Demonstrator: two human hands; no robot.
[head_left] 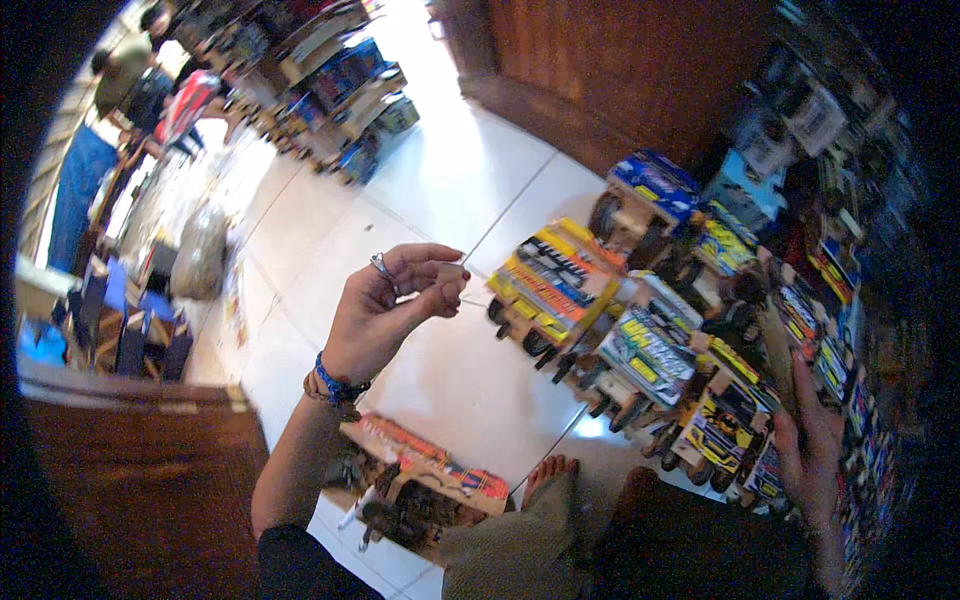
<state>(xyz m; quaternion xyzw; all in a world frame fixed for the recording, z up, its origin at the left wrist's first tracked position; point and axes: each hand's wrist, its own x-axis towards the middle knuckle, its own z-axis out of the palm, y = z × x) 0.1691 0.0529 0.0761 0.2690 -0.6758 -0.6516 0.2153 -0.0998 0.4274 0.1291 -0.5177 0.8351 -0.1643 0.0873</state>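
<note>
Small pale piece (452, 271) is pinched by left hand (372, 318); could be dropped if grip slackens. Right hand (813, 445) blurred; grip cannot be told.

Wears a blue bracelet (324, 374) with a brown band (312, 390) beside it. Bears a silver ring (380, 264) above the bracelet, a black sleeve (305, 568) below.
</note>
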